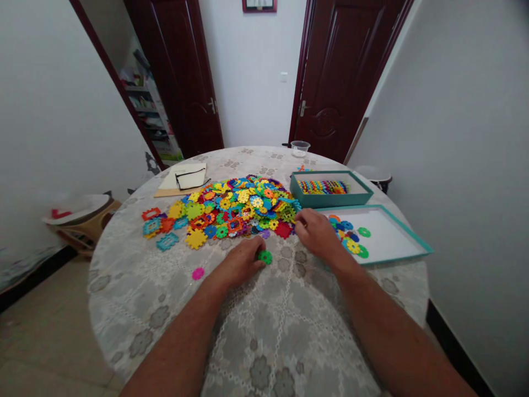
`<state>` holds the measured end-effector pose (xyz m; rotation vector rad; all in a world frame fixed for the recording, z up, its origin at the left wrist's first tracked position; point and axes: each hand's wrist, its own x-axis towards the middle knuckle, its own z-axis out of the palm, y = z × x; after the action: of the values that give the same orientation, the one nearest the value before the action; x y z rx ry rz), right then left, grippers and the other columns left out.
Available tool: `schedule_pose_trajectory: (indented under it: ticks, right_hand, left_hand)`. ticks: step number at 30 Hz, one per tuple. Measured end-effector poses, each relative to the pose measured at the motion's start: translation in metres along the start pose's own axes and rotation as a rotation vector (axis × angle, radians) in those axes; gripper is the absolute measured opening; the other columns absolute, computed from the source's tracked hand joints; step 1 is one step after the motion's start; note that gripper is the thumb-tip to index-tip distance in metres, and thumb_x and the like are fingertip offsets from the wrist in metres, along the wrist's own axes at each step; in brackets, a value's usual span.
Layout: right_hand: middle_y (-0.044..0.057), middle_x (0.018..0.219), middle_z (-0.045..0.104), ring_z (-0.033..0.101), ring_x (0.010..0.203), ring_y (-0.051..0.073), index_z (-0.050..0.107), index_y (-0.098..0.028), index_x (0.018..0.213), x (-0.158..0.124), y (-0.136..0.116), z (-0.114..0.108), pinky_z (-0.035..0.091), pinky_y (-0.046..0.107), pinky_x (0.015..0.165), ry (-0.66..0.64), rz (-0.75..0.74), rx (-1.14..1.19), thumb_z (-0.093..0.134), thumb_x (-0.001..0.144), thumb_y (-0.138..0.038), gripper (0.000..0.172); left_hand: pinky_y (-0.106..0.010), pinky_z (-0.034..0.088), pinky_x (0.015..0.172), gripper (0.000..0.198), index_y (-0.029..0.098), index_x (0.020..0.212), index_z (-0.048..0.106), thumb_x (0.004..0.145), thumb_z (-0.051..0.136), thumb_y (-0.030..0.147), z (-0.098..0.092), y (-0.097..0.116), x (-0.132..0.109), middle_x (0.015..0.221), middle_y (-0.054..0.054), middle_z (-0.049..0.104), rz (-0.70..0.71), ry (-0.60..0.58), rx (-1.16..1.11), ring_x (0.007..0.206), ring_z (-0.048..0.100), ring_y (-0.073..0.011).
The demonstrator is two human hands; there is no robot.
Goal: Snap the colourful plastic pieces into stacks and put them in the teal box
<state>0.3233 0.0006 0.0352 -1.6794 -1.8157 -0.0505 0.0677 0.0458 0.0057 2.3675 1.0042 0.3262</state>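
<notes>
My left hand (243, 260) rests low over the table in front of the pile, its fingers closed on a green notched plastic disc (265, 257). My right hand (314, 230) is at the right edge of the heap of colourful interlocking plastic pieces (243, 207), fingers pinched; what they hold, if anything, is hidden. Close to it lies a dark red square piece (283, 230). A single pink disc (198, 273) sits apart on the cloth, left of my left hand.
A teal box (361, 197) of neatly lined-up discs stands at the right. Before it lies its white-lined lid (392, 240) with several loose discs. Eyeglasses (190, 179) lie on a notebook (169, 182) at the back left. A clear plastic bowl (300, 148) stands at the far edge.
</notes>
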Motion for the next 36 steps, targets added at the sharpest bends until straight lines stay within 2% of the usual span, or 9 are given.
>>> schedule_pose_trajectory:
  ticks: [5, 8, 13, 18, 23, 27, 29, 33, 36]
  right_hand:
    - [0.005, 0.094, 0.070, 0.062, 0.086, 0.017, 0.066, -0.018, 0.098, -0.016, -0.041, 0.026, 0.043, 0.027, 0.077, -0.287, -0.119, 0.209, 0.061, 0.093, -0.017, 0.007]
    - [0.003, 0.096, 0.072, 0.063, 0.089, 0.017, 0.066, -0.019, 0.103, -0.019, -0.048, 0.033, 0.043, 0.027, 0.079, -0.322, -0.121, 0.298, 0.062, 0.094, -0.016, 0.010]
    - [0.003, 0.099, 0.073, 0.065, 0.093, 0.017, 0.068, -0.020, 0.103, -0.013, -0.047, 0.023, 0.044, 0.027, 0.084, -0.278, -0.116, 0.345, 0.060, 0.097, -0.013, 0.012]
    - [0.005, 0.098, 0.071, 0.064, 0.094, 0.019, 0.067, -0.019, 0.101, -0.005, -0.034, 0.011, 0.045, 0.029, 0.087, -0.109, -0.102, 0.223, 0.053, 0.098, -0.015, 0.014]
    - [0.008, 0.094, 0.069, 0.063, 0.090, 0.021, 0.065, -0.018, 0.094, 0.002, -0.001, -0.004, 0.043, 0.030, 0.083, 0.034, 0.135, -0.167, 0.050, 0.093, -0.014, 0.015]
    - [0.012, 0.097, 0.069, 0.063, 0.089, 0.025, 0.066, -0.016, 0.096, 0.002, 0.024, -0.019, 0.041, 0.033, 0.076, 0.040, 0.383, -0.504, 0.052, 0.092, -0.018, 0.014]
    - [0.015, 0.099, 0.067, 0.062, 0.092, 0.027, 0.066, -0.015, 0.098, 0.002, 0.030, -0.023, 0.041, 0.034, 0.077, 0.040, 0.427, -0.578, 0.054, 0.092, -0.020, 0.015]
    - [0.015, 0.101, 0.066, 0.059, 0.102, 0.029, 0.066, -0.016, 0.098, 0.001, 0.023, -0.011, 0.043, 0.038, 0.092, 0.109, 0.208, -0.442, 0.050, 0.093, -0.015, 0.017]
    - [0.017, 0.114, 0.066, 0.057, 0.112, 0.030, 0.065, -0.015, 0.111, 0.001, 0.010, 0.009, 0.041, 0.040, 0.101, 0.103, 0.048, -0.304, 0.049, 0.096, -0.017, 0.022]
  left_hand:
    - [-0.028, 0.039, 0.071, 0.005, 0.021, 0.091, 0.059, 0.089, 0.060, 0.025, 0.003, -0.004, 0.004, 0.085, 0.001, 0.065, 0.093, 0.071, -0.189, 0.078, 0.057, -0.0162]
    - [-0.028, 0.040, 0.070, 0.011, 0.020, 0.088, 0.061, 0.091, 0.061, 0.031, 0.004, -0.005, 0.007, 0.083, 0.000, 0.064, 0.091, 0.153, -0.266, 0.076, 0.056, -0.0163]
    - [-0.029, 0.046, 0.073, 0.016, 0.021, 0.100, 0.065, 0.092, 0.062, 0.035, 0.005, 0.001, 0.010, 0.087, -0.001, 0.069, 0.074, 0.171, -0.445, 0.078, 0.062, -0.0171]
    - [-0.028, 0.046, 0.072, 0.011, 0.022, 0.097, 0.063, 0.091, 0.062, 0.031, 0.010, -0.002, 0.010, 0.082, 0.001, 0.068, 0.029, 0.235, -0.375, 0.076, 0.062, -0.0163]
    - [-0.027, 0.043, 0.072, 0.007, 0.022, 0.092, 0.063, 0.092, 0.057, 0.026, 0.012, -0.007, 0.008, 0.081, 0.001, 0.067, 0.033, 0.234, -0.187, 0.077, 0.062, -0.0164]
    - [-0.028, 0.041, 0.072, 0.005, 0.022, 0.091, 0.061, 0.092, 0.056, 0.023, 0.010, -0.001, 0.006, 0.083, 0.000, 0.067, 0.037, 0.204, -0.053, 0.078, 0.062, -0.0173]
    - [-0.029, 0.041, 0.072, 0.006, 0.021, 0.091, 0.061, 0.092, 0.055, 0.023, 0.009, 0.002, 0.005, 0.084, -0.001, 0.068, 0.035, 0.189, -0.002, 0.078, 0.062, -0.0179]
    - [-0.030, 0.041, 0.073, 0.007, 0.022, 0.094, 0.061, 0.095, 0.054, 0.024, 0.008, 0.005, 0.005, 0.089, -0.003, 0.069, 0.031, 0.163, 0.090, 0.081, 0.063, -0.0193]
    - [-0.030, 0.042, 0.074, 0.008, 0.022, 0.097, 0.061, 0.096, 0.053, 0.024, 0.007, 0.005, 0.005, 0.092, -0.004, 0.071, 0.016, 0.147, 0.137, 0.084, 0.064, -0.0204]
